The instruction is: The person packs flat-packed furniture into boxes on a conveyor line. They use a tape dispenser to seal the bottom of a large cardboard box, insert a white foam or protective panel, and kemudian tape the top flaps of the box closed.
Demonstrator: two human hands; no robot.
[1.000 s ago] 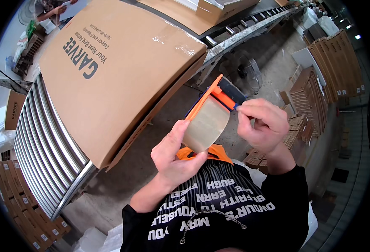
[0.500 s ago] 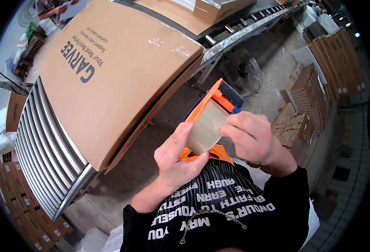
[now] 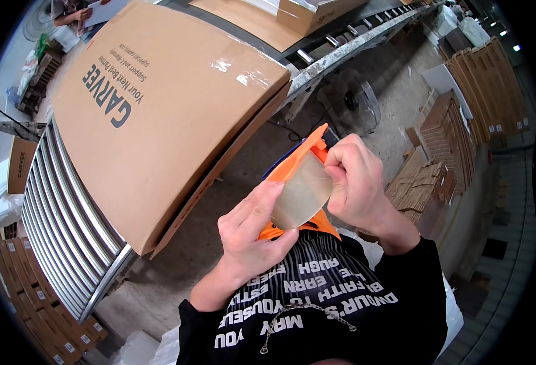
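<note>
Our left hand (image 3: pixel 247 220) grips the tape roll (image 3: pixel 301 194); our right hand (image 3: pixel 360 182) pinches at two o'clock, apparently peeling; next should pull evenly.

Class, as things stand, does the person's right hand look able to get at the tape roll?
Probably yes: the right hand is right beside the tape roll's exposed right edge, while the orange dispenser frame stands along the opposite side.

I get fairly bright, even light, with lamps (image 3: pixel 516 47) small at upper right. Glare whitens tape (image 3: pixel 243 79) on the box (image 3: pixel 177 115); the rollers (image 3: pixel 76 225) gleam. The roll (image 3: pixel 301 191), left hand (image 3: pixel 243 225) and right hand (image 3: pixel 360 182) look crisp; my fisheye bends edges, blackens corners and leaves the far right dim
</note>
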